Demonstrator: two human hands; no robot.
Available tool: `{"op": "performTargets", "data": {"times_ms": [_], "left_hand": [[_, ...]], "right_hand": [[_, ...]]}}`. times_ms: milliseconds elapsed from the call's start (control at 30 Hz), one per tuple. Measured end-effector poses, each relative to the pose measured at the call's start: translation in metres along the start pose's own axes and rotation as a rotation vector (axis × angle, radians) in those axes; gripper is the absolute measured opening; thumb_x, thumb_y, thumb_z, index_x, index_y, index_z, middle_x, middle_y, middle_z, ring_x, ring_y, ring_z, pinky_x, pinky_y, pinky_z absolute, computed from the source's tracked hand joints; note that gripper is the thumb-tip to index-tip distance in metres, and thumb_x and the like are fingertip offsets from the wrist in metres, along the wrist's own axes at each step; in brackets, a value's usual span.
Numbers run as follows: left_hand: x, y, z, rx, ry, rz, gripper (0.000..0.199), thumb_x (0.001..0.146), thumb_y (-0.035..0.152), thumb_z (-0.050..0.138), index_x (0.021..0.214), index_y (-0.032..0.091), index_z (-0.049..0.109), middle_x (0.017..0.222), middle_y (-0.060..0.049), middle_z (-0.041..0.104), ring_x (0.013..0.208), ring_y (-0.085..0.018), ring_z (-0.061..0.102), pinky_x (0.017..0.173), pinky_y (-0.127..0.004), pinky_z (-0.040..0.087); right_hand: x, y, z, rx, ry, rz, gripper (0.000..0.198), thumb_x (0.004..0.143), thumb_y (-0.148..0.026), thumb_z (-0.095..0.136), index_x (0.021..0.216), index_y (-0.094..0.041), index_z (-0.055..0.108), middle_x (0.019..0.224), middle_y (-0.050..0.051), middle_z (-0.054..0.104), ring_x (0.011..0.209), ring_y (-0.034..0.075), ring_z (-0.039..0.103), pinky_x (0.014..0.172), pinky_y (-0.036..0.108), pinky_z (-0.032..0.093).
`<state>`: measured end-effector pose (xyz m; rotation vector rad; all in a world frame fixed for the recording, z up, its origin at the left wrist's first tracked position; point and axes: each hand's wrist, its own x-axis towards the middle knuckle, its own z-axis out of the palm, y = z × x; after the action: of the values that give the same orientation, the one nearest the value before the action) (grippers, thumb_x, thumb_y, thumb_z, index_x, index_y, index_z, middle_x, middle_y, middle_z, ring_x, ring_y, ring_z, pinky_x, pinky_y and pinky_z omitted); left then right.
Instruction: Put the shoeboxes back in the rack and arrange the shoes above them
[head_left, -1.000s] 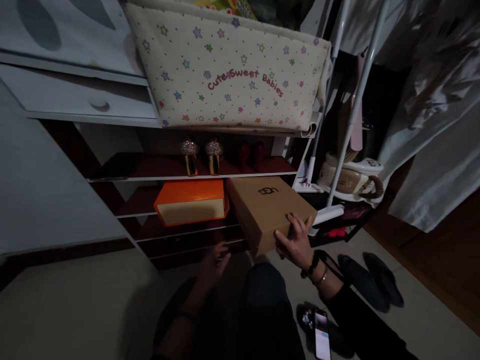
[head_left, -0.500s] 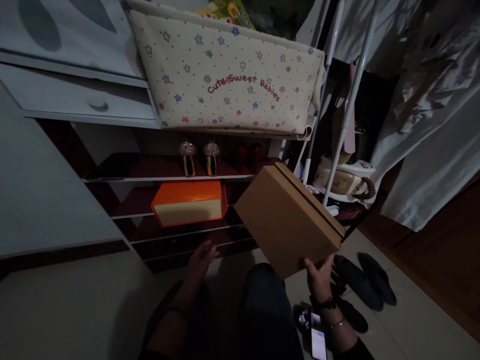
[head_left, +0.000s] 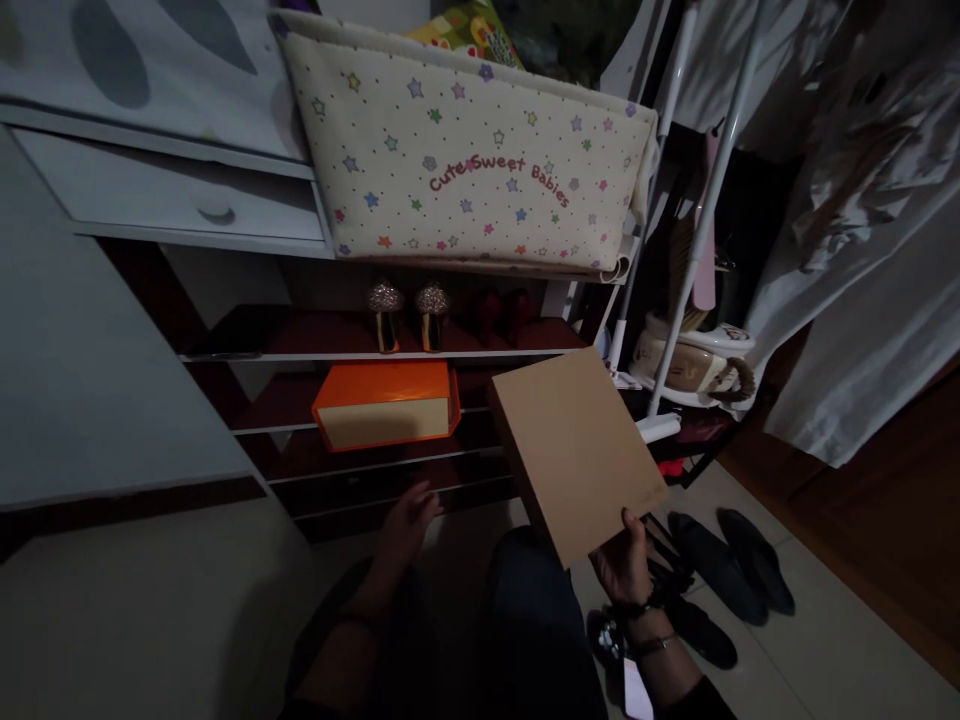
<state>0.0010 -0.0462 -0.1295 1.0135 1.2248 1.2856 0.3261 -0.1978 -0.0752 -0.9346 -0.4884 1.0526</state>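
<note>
A brown cardboard box (head_left: pixel 577 450) is tilted in front of the shoe rack, its broad flat face turned up toward me. At its lower right corner, my right hand (head_left: pixel 626 560) grips it, with the thumb over the edge and the other fingers partly hidden underneath. My left hand (head_left: pixel 411 518) hovers empty above my knee, fingers loosely bent and apart, left of the box. Beyond it, an orange box (head_left: pixel 386 385) with a cream side lies on a lower level of the dark shoe rack (head_left: pixel 307 335).
Glittery gold-heeled shoes (head_left: pixel 386 310) and dark red shoes (head_left: pixel 502 312) stand on the upper shelf. A starry fabric bin (head_left: pixel 480 150) sits above. White poles (head_left: pixel 701 230) rise at right. Dark shoes (head_left: pixel 720 565) and a phone (head_left: pixel 637 690) are on the floor.
The cardboard box has turned in my right hand, so its broad face now shows instead of the lid's side edge. My left hand has barely moved.
</note>
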Motion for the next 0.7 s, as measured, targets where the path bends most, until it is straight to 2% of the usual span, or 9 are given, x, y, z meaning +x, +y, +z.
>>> {"op": "performTargets", "data": {"times_ms": [167, 267, 433, 500, 567, 700], "left_hand": [[0.000, 0.006, 0.003, -0.009, 0.003, -0.046, 0.064, 0.062, 0.044, 0.093, 0.115, 0.018, 0.068, 0.104, -0.013, 0.078, 0.081, -0.028, 0.078, 0.087, -0.045, 0.063], [-0.001, 0.015, 0.006, -0.097, -0.018, -0.093, 0.060, 0.068, 0.039, 0.091, 0.118, 0.017, 0.066, 0.111, -0.015, 0.077, 0.085, -0.028, 0.079, 0.089, -0.047, 0.063], [0.009, 0.046, 0.016, -0.329, -0.087, -0.067, 0.058, 0.080, 0.045, 0.083, 0.127, 0.021, 0.058, 0.133, -0.019, 0.070, 0.105, -0.031, 0.077, 0.104, -0.053, 0.056], [0.017, 0.062, 0.023, -0.425, -0.105, -0.055, 0.051, 0.085, 0.046, 0.079, 0.125, 0.022, 0.057, 0.141, -0.022, 0.065, 0.112, -0.033, 0.075, 0.107, -0.055, 0.053], [0.024, 0.075, 0.030, -0.498, -0.130, -0.070, 0.041, 0.090, 0.043, 0.074, 0.120, 0.021, 0.059, 0.147, -0.023, 0.060, 0.120, -0.035, 0.071, 0.109, -0.057, 0.052], [0.029, 0.087, 0.036, -0.568, -0.119, -0.108, 0.025, 0.091, 0.034, 0.070, 0.110, 0.020, 0.060, 0.149, -0.022, 0.059, 0.130, -0.036, 0.066, 0.111, -0.056, 0.050]], "right_hand": [[0.008, -0.003, 0.007, 0.085, 0.015, 0.190, 0.070, 0.074, -0.064, 0.079, 0.134, -0.033, 0.061, 0.123, 0.008, 0.074, 0.113, 0.035, 0.072, 0.091, 0.061, 0.062], [0.017, -0.005, 0.018, 0.128, 0.027, 0.241, 0.065, 0.076, -0.062, 0.081, 0.131, -0.035, 0.060, 0.117, 0.005, 0.074, 0.103, 0.032, 0.073, 0.088, 0.061, 0.063], [0.053, -0.025, 0.061, 0.104, -0.136, 0.340, 0.054, 0.091, -0.062, 0.065, 0.132, -0.027, 0.062, 0.117, 0.009, 0.075, 0.112, 0.034, 0.070, 0.086, 0.060, 0.061], [0.079, -0.039, 0.085, 0.107, -0.118, 0.384, 0.050, 0.097, -0.060, 0.058, 0.132, -0.024, 0.061, 0.112, 0.010, 0.075, 0.110, 0.034, 0.070, 0.084, 0.059, 0.061], [0.108, -0.051, 0.108, 0.081, -0.050, 0.382, 0.045, 0.101, -0.058, 0.056, 0.128, -0.022, 0.062, 0.104, 0.009, 0.075, 0.103, 0.031, 0.072, 0.083, 0.056, 0.062], [0.156, -0.060, 0.140, -0.017, 0.054, 0.186, 0.043, 0.094, -0.052, 0.073, 0.120, -0.022, 0.059, 0.088, 0.003, 0.070, 0.087, 0.024, 0.070, 0.080, 0.047, 0.064]]}}
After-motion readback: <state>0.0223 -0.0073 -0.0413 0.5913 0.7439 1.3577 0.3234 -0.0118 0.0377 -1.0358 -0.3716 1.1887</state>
